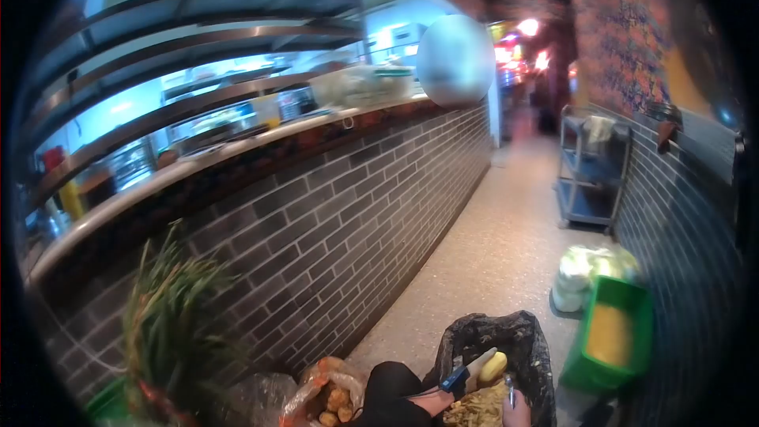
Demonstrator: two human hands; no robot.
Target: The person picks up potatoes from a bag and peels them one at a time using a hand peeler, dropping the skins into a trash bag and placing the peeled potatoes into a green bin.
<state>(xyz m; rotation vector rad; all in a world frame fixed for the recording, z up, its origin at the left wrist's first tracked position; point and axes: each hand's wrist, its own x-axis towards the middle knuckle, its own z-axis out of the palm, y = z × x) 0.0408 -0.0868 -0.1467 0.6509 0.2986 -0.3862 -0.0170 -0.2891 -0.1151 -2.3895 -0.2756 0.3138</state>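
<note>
My left hand point(477, 365), in what looks like a pale glove, grips a peeled potato point(493, 367) above a bin lined with a black plastic bag point(538, 341). Around that wrist is a blue band point(454, 380). Low in the picture, my right hand point(516, 411) is closed on a slim metal tool, probably a peeler point(510, 387), which points up beside the potato. Pale peelings point(472, 409) lie inside the black bag under both hands. Unpeeled potatoes point(336, 405) sit in a clear, orange-printed bag point(301, 405) to the left of my knee.
A green crate point(576, 361) with yellowish contents stands to the right, by a white bag point(573, 288). Farther along the passage is a wheeled cart point(594, 179). A bundle of long green stalks point(170, 308) leans at left, before a brick counter wall point(332, 233).
</note>
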